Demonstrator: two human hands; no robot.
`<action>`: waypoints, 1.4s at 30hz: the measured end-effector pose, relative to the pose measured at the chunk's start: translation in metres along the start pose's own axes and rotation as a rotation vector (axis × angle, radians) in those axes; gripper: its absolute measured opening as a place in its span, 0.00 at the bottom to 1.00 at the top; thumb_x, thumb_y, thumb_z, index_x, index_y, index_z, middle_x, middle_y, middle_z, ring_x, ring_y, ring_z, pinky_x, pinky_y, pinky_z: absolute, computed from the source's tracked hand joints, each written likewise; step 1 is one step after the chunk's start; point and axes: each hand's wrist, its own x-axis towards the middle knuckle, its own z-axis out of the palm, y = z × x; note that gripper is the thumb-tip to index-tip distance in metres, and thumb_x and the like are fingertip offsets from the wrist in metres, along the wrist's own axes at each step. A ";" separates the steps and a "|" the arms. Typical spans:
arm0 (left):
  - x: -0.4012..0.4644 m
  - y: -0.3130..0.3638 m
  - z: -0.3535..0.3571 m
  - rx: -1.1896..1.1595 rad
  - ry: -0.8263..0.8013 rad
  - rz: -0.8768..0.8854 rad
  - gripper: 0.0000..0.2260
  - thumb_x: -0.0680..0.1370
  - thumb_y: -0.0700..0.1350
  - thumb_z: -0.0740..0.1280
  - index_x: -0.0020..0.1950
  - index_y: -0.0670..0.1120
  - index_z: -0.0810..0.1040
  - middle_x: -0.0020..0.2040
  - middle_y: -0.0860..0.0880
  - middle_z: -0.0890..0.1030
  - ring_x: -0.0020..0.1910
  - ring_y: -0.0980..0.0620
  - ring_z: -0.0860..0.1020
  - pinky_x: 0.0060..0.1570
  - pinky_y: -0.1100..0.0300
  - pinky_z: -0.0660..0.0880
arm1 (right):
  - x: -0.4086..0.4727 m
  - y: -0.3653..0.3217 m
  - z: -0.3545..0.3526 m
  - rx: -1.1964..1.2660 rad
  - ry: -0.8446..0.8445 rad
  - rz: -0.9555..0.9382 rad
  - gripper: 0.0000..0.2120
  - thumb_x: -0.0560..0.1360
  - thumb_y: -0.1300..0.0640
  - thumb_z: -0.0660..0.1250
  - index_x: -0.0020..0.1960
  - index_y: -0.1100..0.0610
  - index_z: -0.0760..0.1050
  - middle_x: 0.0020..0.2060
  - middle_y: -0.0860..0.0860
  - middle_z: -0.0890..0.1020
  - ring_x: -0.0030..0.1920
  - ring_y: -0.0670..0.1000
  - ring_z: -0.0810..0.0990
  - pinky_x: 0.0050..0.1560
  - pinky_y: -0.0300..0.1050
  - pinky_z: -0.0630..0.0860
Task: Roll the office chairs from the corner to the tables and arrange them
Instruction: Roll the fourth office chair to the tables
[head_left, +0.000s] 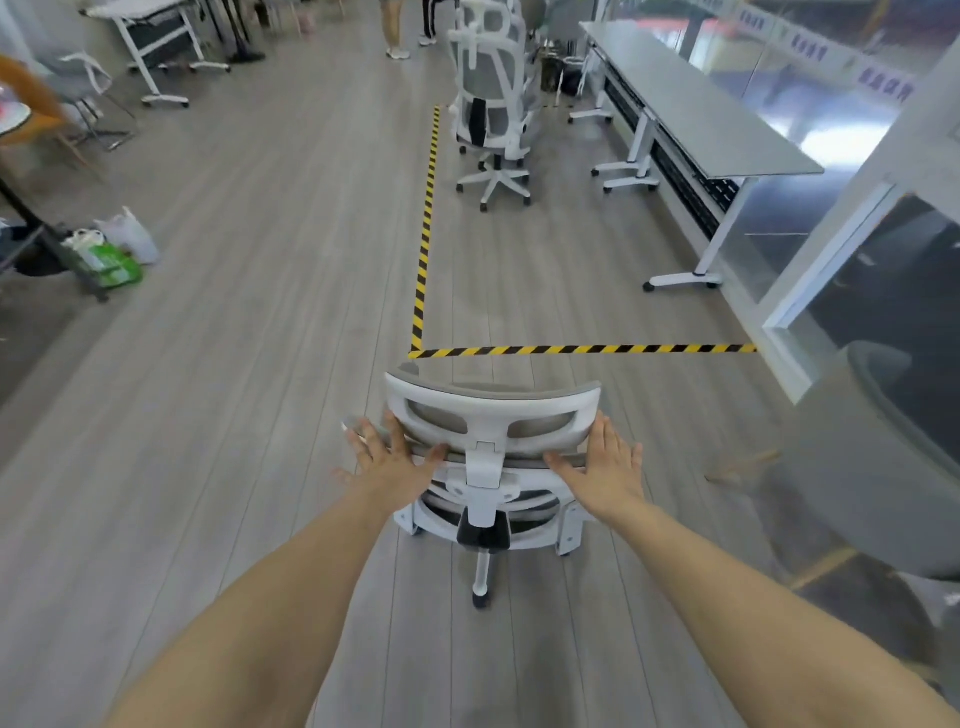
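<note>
the near office chair stands on the grey plank floor directly ahead of the person, its back turned toward the camera, just short of the yellow-and-black floor tape. both hands are on its white headrest frame: the left hand lies flat against the left end, fingers spread and straight, thumb pointing inward along the lower bar; the right hand lies flat against the right end in the same way, fingers up, thumb stretched inward. neither hand curls round anything; they press with flat palms.

counted: two hands, two bare forearms reaching forward from the lower corners and converging on the chair. two white mesh office chairs show clearly: the one under the hands and a second office chair standing well apart beyond the tape, beside a long grey desk on white legs along the right-hand glass wall. another white-legged desk stands far left. a green-and-white bag lies on the floor at the left.
</note>
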 end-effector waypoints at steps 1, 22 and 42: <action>0.022 0.010 -0.011 -0.002 0.006 -0.004 0.49 0.73 0.81 0.46 0.82 0.53 0.31 0.82 0.42 0.29 0.79 0.39 0.27 0.74 0.25 0.42 | 0.026 -0.005 -0.003 0.002 0.015 -0.003 0.54 0.73 0.19 0.49 0.84 0.54 0.39 0.84 0.53 0.51 0.83 0.54 0.51 0.81 0.63 0.40; 0.493 0.250 -0.242 0.059 -0.051 -0.072 0.50 0.72 0.81 0.43 0.81 0.52 0.29 0.81 0.42 0.29 0.78 0.39 0.26 0.73 0.24 0.42 | 0.602 -0.064 -0.094 -0.005 0.013 -0.066 0.53 0.74 0.21 0.51 0.84 0.54 0.41 0.84 0.52 0.52 0.83 0.54 0.51 0.81 0.64 0.43; 0.953 0.460 -0.466 0.083 -0.068 0.067 0.49 0.73 0.80 0.49 0.83 0.55 0.32 0.82 0.43 0.30 0.79 0.35 0.29 0.73 0.25 0.38 | 1.109 -0.122 -0.164 0.048 0.062 0.071 0.56 0.71 0.18 0.50 0.85 0.53 0.42 0.84 0.51 0.51 0.83 0.52 0.50 0.81 0.62 0.44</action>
